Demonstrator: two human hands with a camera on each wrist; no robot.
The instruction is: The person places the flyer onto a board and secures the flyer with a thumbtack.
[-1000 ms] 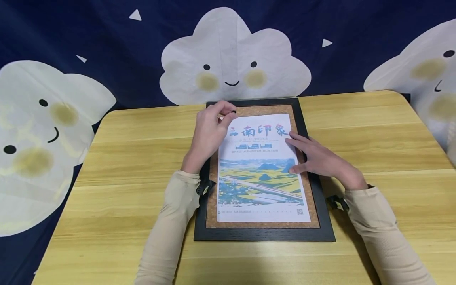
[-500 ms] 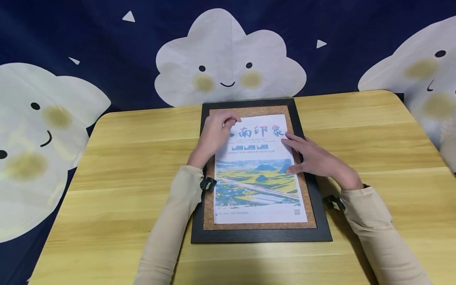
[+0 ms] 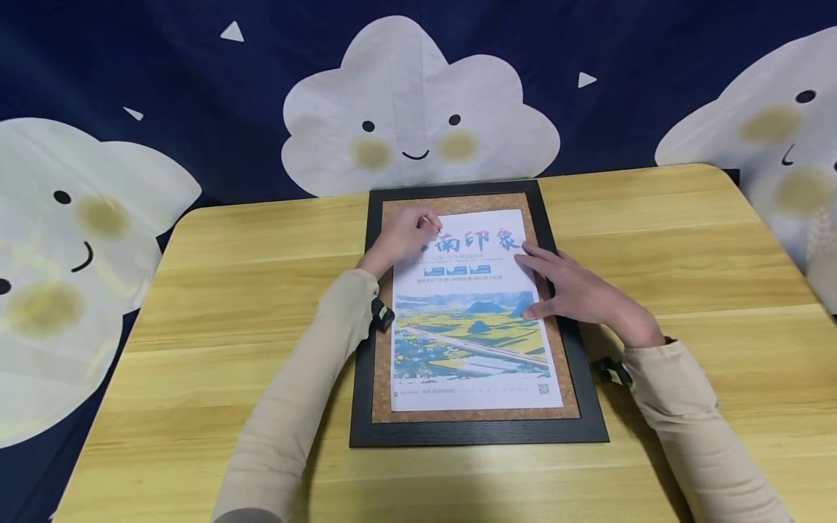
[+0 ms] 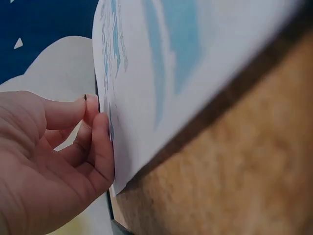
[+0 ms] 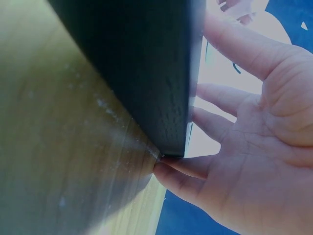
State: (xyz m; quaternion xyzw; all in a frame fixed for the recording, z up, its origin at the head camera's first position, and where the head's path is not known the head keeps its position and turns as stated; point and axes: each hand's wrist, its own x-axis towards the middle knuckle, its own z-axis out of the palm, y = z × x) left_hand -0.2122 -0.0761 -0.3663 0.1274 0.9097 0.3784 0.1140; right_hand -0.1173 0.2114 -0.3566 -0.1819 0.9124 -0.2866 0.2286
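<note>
A printed poster point(image 3: 474, 334) with a landscape and blue lettering lies on a cork board point(image 3: 451, 205) inside a black frame point(image 3: 480, 434). My left hand point(image 3: 402, 236) is over the poster's upper left part. In the left wrist view, its thumb and forefinger pinch a small black thing point(image 4: 85, 97), mostly hidden, its kind unclear. My right hand point(image 3: 582, 290) has spread fingers across the frame's right side; thumb and fingertips rest on the poster's right edge. The right wrist view shows the lower fingers beside the frame's outer side point(image 5: 171, 132).
The framed board lies on a wooden table point(image 3: 248, 305), near its back edge. Behind hangs a dark blue cloth point(image 3: 608, 36) printed with smiling clouds point(image 3: 418, 94).
My left hand has moved slightly down and to the right over the lettering, and its black thing is less visible. The right hand stays in place. The head view has shifted slightly.
</note>
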